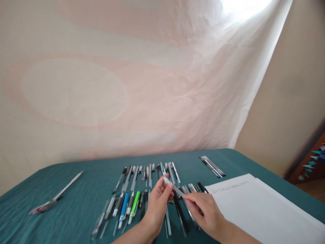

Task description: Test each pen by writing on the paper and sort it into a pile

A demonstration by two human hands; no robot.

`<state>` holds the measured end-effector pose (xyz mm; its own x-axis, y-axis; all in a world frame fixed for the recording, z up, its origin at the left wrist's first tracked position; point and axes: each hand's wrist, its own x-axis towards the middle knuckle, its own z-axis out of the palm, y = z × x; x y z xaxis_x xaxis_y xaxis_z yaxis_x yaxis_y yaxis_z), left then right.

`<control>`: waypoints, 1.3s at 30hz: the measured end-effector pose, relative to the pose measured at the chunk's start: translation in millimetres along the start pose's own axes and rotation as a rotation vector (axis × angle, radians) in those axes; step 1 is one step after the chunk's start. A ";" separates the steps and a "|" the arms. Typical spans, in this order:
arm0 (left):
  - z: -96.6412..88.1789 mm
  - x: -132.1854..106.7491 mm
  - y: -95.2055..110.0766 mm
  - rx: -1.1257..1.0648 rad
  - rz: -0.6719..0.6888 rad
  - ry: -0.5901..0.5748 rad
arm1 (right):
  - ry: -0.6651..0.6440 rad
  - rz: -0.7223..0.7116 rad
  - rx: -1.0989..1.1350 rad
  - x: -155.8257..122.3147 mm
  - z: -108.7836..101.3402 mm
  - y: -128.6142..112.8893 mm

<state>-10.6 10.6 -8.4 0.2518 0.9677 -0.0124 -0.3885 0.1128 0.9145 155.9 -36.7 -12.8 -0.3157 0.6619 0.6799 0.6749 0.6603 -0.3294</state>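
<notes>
My left hand (pixel 156 202) pinches one end of a clear pen barrel (pixel 177 189) between thumb and fingertips. The other end is gripped by my right hand (pixel 207 210), so the barrel slants down to the right between them. Something dark shows by the right palm; I cannot tell whether it is held or lies behind. Pens and pen parts lie in rows beneath and around both hands. Nearest on the left are a green marker (pixel 134 207) and a blue marker (pixel 123 210). A black pen (pixel 179 211) lies between my wrists.
White paper sheets (pixel 256 206) with a line of scribbles lie at the right on the green cloth (pixel 83 200). Several thin refills (pixel 212 166) are grouped at the back right. A long white pen-like stick (pixel 68 185) and a clear wrapper (pixel 40 207) lie far left. A pale curtain (pixel 142 81) hangs behind.
</notes>
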 end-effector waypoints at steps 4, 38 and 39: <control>6.3 -9.5 -1.6 0.120 0.063 -0.096 | -0.023 -0.016 -0.002 0.0 2.3 2.0; -9.7 10.4 -2.3 0.184 0.243 0.004 | -0.310 0.390 0.111 27.3 -26.8 1.7; -9.7 10.8 -4.0 0.188 0.226 0.000 | -0.298 0.394 0.097 27.8 -26.9 4.4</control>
<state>-14.9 22.8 -16.1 0.1773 0.9637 0.1997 -0.2633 -0.1491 0.9531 168.0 -25.0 22.2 -0.2360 0.9307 0.2796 0.7204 0.3606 -0.5924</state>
